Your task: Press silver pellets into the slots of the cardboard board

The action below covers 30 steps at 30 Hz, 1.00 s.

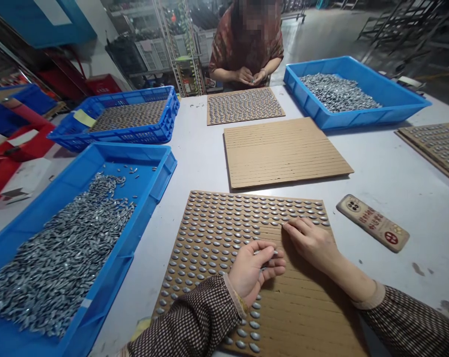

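Note:
A slotted cardboard board [306,307] lies in front of me, its far rows and left side filled with small silver metal pieces [217,223]. My left hand [254,270] rests on the board, cupped around a few of those pieces. My right hand [309,240] lies flat on the board, its fingertips pinching one piece at the end of a partly filled row. The board's lower right part is bare.
A blue bin [150,183] heaped with metal pieces stands at my left. An unfilled board [284,151] lies beyond mine. A phone [373,222] lies at the right. Across the table a person [246,44] fills another board [242,105], beside a blue bin [395,106].

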### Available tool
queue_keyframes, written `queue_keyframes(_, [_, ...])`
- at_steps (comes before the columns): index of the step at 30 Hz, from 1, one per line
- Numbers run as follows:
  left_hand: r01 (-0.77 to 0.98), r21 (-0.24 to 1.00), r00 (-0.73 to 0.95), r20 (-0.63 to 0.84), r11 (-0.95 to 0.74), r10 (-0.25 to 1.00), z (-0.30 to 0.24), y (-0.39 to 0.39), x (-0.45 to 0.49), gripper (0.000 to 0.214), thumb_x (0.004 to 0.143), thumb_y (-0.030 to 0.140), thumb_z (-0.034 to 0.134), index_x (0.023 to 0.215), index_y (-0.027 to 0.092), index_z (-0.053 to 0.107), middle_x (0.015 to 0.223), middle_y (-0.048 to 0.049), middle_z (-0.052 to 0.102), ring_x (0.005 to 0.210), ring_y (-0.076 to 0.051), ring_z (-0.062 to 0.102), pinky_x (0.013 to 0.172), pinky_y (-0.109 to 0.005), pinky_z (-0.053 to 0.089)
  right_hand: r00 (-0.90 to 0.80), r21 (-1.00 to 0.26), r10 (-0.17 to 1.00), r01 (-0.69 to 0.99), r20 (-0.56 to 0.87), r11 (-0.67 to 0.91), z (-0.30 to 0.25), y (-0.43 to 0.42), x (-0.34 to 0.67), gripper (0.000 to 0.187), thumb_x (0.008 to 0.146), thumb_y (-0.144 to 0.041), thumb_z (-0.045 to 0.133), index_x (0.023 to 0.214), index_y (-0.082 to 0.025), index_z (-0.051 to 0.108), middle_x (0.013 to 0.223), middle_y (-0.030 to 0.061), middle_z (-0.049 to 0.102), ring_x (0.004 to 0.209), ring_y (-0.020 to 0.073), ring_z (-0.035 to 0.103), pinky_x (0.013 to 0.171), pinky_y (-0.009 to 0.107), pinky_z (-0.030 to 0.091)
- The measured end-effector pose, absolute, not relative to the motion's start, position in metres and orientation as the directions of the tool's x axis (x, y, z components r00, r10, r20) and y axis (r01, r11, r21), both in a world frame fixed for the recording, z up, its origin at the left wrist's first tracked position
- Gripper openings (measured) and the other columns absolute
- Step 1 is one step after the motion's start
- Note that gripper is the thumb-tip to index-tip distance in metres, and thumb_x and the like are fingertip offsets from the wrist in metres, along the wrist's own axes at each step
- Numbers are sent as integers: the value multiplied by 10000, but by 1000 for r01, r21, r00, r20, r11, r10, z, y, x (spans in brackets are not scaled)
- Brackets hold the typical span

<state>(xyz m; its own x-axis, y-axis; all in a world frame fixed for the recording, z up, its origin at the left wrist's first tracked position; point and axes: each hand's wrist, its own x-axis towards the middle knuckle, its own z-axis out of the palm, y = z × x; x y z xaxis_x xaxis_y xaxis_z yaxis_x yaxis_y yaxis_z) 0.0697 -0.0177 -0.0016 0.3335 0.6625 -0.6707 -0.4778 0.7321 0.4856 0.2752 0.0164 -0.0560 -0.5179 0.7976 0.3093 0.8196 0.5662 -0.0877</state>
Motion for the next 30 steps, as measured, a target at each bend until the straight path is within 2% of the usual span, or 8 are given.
queue_keyframes(10, [-497,528,283,-652,689,704,-8,-16,68,318,661,194,776,927,95,632,723,-28,618,625,-88,587,632,-220,517,-513,-99,812,826,280,555,-58,18,273,288,876,-72,440,1052,-152,653,992,118,656,882,225,567,725,330,474])
queue_keyframes(13, [-488,548,262,-651,679,713,-7,-15,67,321,636,192,788,886,111,603,724,-39,634,633,-101,604,633,-225,515,-426,-248,840,820,336,515,-51,14,270,253,903,-125,453,1042,-179,659,1021,106,662,903,213,589,760,327,481])
queue_keyframes(15, [-473,569,255,-642,673,723,-6,-15,68,319,626,208,795,856,117,594,715,-35,633,623,-100,602,624,-224,511,-330,-457,880,760,341,462,-40,8,264,215,917,-208,488,1051,-188,654,1038,100,660,910,202,603,773,322,488])
queue_keyframes(18, [-444,605,252,-624,661,740,-8,-14,69,315,615,218,799,838,115,602,711,-22,624,611,-92,593,606,-216,502,-263,-819,959,525,105,234,-19,-6,254,217,911,-331,530,1025,-200,660,937,67,681,809,173,621,685,285,496])
queue_keyframes(20, [-426,636,248,-602,643,759,-10,-15,69,304,609,210,794,830,115,609,741,-19,627,609,-88,590,595,-213,494,-288,-941,949,339,-125,-22,-10,-14,247,249,891,-403,556,967,-198,675,839,43,693,709,154,619,612,266,487])
queue_keyframes(24, [-357,693,250,-575,626,779,-12,-19,70,259,623,205,770,814,125,615,737,-7,634,564,-79,584,564,-202,462,-289,-916,875,19,-388,-400,-15,-25,239,309,802,-460,667,933,-180,664,737,24,687,573,115,580,535,241,469])
queue_keyframes(27, [-307,716,268,-567,627,779,-12,-23,73,226,638,198,755,796,125,612,679,-6,630,536,-78,574,543,-192,441,-286,-859,844,-112,-454,-500,-24,-30,239,308,772,-435,713,914,-167,655,702,20,680,533,89,551,506,214,441])
queue_keyframes(30, [-317,699,289,-572,641,768,-9,-24,76,225,638,156,748,804,123,599,672,-4,616,545,-77,567,539,-185,448,-297,-862,839,-86,-456,-500,-28,-32,246,308,773,-435,710,873,-151,646,704,36,683,537,100,564,503,223,446])
